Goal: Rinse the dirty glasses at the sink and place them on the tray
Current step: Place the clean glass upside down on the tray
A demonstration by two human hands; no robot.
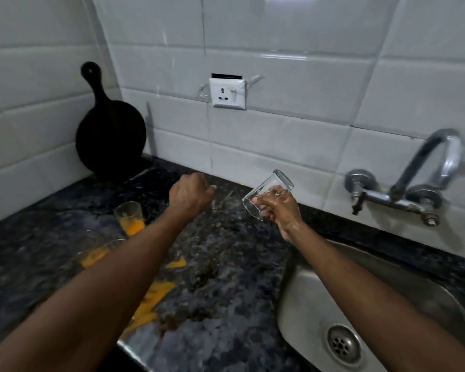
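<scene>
Your right hand (278, 210) grips a clear glass (266, 193) around its body, tilted, with one end pointing up toward the wall and the other down to the left. The glass is held in the air above the dark counter (226, 264), just left of the sink (306, 304) edge and well clear of the tap (427, 178).

Your left hand (191, 196) is curled closed over the counter; whether it grips anything cannot be determined, as only faint blurred glass streaks show beside it.

A glass with orange residue (129, 217) stands on the counter to the left of your left forearm. Nearer to you, other glass shapes with orange residue are blurred and partly hidden by that forearm; their number cannot be determined.

A reflective metal surface with an edge shows at the near counter front, possibly the tray (134, 347); this cannot be confirmed.

Open room: the sink basin is unobstructed around the drain (342, 345). A dark round board (110, 130) leans in the back-left corner, well apart from both hands
</scene>
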